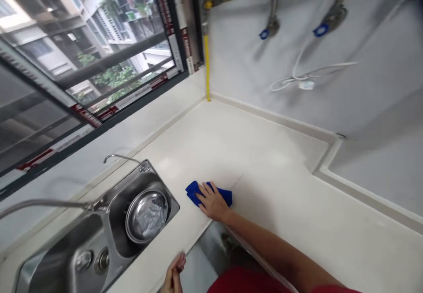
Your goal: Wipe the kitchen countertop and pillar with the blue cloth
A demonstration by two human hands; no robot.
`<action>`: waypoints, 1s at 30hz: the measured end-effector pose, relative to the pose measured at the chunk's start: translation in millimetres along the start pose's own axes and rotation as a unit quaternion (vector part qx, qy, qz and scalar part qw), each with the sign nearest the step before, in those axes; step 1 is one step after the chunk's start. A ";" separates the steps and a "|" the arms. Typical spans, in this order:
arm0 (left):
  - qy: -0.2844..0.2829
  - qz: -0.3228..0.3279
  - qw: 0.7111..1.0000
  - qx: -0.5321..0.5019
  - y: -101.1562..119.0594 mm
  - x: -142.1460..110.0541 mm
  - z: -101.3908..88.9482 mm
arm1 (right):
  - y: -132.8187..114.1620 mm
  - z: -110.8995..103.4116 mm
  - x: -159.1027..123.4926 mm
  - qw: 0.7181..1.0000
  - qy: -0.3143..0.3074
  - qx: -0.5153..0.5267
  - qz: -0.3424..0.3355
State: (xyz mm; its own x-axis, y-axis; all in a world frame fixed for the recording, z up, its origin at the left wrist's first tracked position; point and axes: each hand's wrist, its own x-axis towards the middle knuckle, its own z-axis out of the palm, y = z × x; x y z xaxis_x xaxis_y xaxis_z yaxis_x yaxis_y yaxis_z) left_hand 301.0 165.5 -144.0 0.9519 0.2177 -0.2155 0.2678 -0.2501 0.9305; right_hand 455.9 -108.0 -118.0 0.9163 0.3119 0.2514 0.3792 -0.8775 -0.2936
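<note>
My right hand (pixel 213 201) presses down on a folded blue cloth (pixel 225 196) that lies on the white countertop (pixel 228 145), just right of the sink. Its fingers are spread over the cloth, which pokes out on both sides of the hand. At the counter's front edge, my left hand (pixel 175 272) hangs with its fingers curled together and nothing visible in them. Part of that hand falls outside the bottom of the view.
On the left is a double-bowl steel sink (pixel 110 222) with a strainer-like metal pan (pixel 147 216) in one bowl. A slim faucet (pixel 120 157) and a larger spout (pixel 42 202) rise behind it. A yellow pipe (pixel 207 68) meets the back corner, beside a window (pixel 109 42).
</note>
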 end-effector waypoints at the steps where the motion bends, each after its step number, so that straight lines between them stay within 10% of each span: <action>1: -0.043 0.025 0.999 0.018 12.5 13.9 9.7 | 18.0 -6.0 -2.8 1.000 0.010 -0.009 0.024; 8: -0.246 0.295 0.897 0.221 91.2 84.8 77.5 | 124.6 -50.1 -55.8 0.967 0.061 -0.094 0.229; 13: -0.294 0.397 0.822 0.284 118.7 149.4 121.3 | 153.2 -73.4 -132.6 0.895 0.052 -0.179 0.405; 23: -0.239 0.455 0.799 0.313 160.6 250.9 236.1 | 43.0 -42.6 -301.1 0.768 0.091 -0.315 0.550; 30: -0.224 0.415 0.807 0.355 184.7 280.8 294.1 | -23.6 -13.7 -316.6 0.720 0.089 -0.332 0.603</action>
State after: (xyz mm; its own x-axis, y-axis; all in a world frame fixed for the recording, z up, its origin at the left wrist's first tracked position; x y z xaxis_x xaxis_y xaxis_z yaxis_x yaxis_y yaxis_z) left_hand 661.5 -97.0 -119.8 0.7627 -0.6260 0.1623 -0.6241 -0.6468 0.4383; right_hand 155.1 -191.0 -178.0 0.4734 -0.8226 0.3150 -0.8780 -0.4693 0.0940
